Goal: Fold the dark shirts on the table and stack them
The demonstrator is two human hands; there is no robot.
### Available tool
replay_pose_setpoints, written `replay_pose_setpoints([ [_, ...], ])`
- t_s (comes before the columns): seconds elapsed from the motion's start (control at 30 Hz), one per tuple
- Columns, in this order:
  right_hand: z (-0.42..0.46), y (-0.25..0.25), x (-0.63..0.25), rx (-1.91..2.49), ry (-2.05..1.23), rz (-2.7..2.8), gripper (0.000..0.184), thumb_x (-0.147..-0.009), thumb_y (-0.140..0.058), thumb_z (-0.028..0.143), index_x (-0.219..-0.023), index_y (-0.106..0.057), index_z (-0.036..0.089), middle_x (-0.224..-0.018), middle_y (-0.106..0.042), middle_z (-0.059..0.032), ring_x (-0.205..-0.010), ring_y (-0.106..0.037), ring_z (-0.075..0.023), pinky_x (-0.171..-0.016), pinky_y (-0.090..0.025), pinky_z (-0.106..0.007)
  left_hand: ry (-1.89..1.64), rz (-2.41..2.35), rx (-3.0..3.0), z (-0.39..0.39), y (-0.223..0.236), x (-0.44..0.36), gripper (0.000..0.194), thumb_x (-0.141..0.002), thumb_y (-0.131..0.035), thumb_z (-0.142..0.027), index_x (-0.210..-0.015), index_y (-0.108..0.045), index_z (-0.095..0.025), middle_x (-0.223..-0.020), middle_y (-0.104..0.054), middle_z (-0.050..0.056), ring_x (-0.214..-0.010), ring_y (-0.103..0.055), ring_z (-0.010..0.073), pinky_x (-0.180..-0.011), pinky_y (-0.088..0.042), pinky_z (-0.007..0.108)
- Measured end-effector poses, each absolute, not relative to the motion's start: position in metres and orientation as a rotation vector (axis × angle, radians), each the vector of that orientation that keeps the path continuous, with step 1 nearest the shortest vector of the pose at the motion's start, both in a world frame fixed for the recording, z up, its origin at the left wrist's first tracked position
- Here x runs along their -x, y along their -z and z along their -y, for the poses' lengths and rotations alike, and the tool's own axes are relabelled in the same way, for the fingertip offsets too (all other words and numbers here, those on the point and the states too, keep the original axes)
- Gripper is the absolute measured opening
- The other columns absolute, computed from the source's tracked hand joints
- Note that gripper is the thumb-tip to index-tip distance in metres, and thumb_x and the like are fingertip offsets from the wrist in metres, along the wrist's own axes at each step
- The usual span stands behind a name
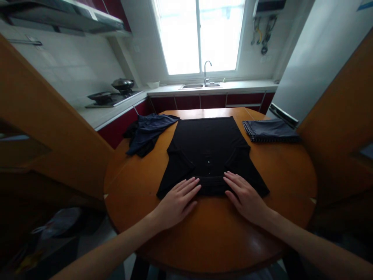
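Note:
A black short-sleeved shirt (207,140) lies spread flat on the round wooden table (210,233), its collar end toward me and its hem toward the window. My left hand (179,200) rests on the near left part of the shirt, fingers stretched out beside the collar band. On the other side of the collar, my right hand (244,196) lies flat with its fingers extended and thumb apart. Both palms face down, and neither hand grips the cloth. A few small light marks show on the shirt's middle.
Rumpled dark blue and black clothes (151,130) lie at the table's far left. A folded stack of dark garments (271,130) sits at the far right. Beyond are a sink (192,86), a stove with pans (100,97), and a pale refrigerator (311,58).

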State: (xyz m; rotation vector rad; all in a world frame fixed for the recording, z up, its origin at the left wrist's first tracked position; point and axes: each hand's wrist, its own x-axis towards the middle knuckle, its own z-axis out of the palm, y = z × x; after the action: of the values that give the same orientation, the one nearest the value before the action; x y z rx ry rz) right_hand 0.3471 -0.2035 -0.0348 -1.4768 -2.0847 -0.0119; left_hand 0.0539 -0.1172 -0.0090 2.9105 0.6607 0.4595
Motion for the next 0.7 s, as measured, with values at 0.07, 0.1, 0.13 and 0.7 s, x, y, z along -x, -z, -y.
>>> replay_pose_setpoints([
  [0.07,0.198,0.031,-0.355,1.593,0.003,1.951,0.034,-0.100,-0.044,0.027,-0.126,-0.064,0.018,-0.127,-0.066,-0.0135,-0.118,-0.061,-0.0276,-0.101,-0.051,-0.048,-0.626,-0.898,-2.804,0.109,0.005,-0.052,0.035,-0.100,-0.046,-0.025,-0.134,-0.058,-0.023,-0.134,-0.063,0.009,-0.123,-0.059,0.0250,-0.105,-0.047,0.044],
  [0.1,0.195,0.028,-0.359,1.651,-0.013,1.906,0.031,-0.099,-0.044,0.028,-0.119,-0.066,0.019,-0.117,-0.069,-0.0126,-0.108,-0.065,-0.0270,-0.095,-0.053,-0.046,-0.672,-1.015,-2.730,0.104,0.003,-0.051,0.031,-0.100,-0.047,-0.025,-0.127,-0.062,-0.023,-0.123,-0.068,0.009,-0.113,-0.063,0.0246,-0.099,-0.050,0.043],
  [0.13,0.192,0.027,-0.361,1.708,-0.040,1.871,0.028,-0.098,-0.046,0.029,-0.113,-0.068,0.019,-0.108,-0.070,-0.0113,-0.100,-0.066,-0.0263,-0.089,-0.054,-0.044,-0.677,-1.112,-2.653,0.100,0.001,-0.052,0.028,-0.099,-0.049,-0.026,-0.122,-0.064,-0.022,-0.113,-0.071,0.008,-0.104,-0.066,0.0242,-0.093,-0.053,0.041],
  [0.7,0.173,0.011,-0.368,1.690,-0.453,1.582,0.022,-0.089,-0.058,0.031,-0.109,-0.060,0.022,-0.078,-0.067,-0.0010,-0.067,-0.063,-0.0190,-0.064,-0.047,-0.032,-0.648,-1.093,-2.078,0.063,-0.007,-0.072,0.029,-0.082,-0.066,-0.028,-0.110,-0.064,-0.019,-0.083,-0.065,0.001,-0.072,-0.061,0.0155,-0.068,-0.050,0.028],
])
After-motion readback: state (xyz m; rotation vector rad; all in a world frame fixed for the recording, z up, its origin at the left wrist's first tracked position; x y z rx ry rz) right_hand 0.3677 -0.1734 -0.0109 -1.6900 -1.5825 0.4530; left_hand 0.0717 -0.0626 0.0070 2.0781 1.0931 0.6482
